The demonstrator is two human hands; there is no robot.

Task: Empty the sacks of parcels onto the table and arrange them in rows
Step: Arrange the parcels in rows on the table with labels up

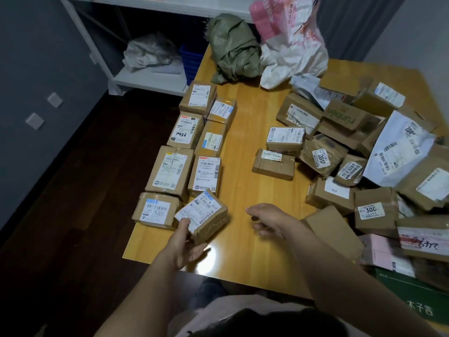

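My left hand [185, 244] grips a small brown labelled parcel [202, 214], tilted, at the near end of two rows of brown parcels [179, 147] along the left edge of the yellow wooden table [245, 132]. My right hand [266, 218] hovers over bare tabletop with fingers apart, holding nothing. To the right lies a loose heap of brown boxes and white mailers [359, 152]. An empty green sack [234, 48] and a crumpled white-and-pink sack [292, 42] sit at the table's far edge.
A white metal shelf unit [145, 79] holding a grey bag and a blue crate stands beyond the table's left corner. Dark floor lies to the left. A green box [413, 295] rests at the near right corner.
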